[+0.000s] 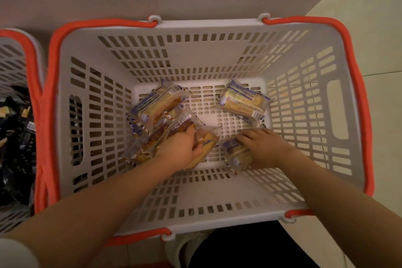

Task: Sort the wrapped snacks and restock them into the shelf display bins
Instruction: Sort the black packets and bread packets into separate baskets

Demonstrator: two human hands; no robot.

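- The left hand is seen deep in the basket, fingers curled round one or more snacks at the edge of the pile; the grip appears suited to gathering several at once.
- The right hand lies over a single packet near the front of the basket floor, fingers bent round its top; it is judged to be a grasp, though the underside is hidden.
- One packet is left apart at the far right of the floor, untouched.
- All clear-wrapped snacks remain on the basket floor; no shelf bins are in view, so restocking is judged not yet begun.
- The slotted walls rise on every side, so withdrawal is possible only straight upward; open floor is noted between the pile and the far packet.
- The orange handles are folded outward along the rim and do not obstruct the opening.
- A second basket stands touching on the left, holding dark-wrapped items, presumably already sorted.
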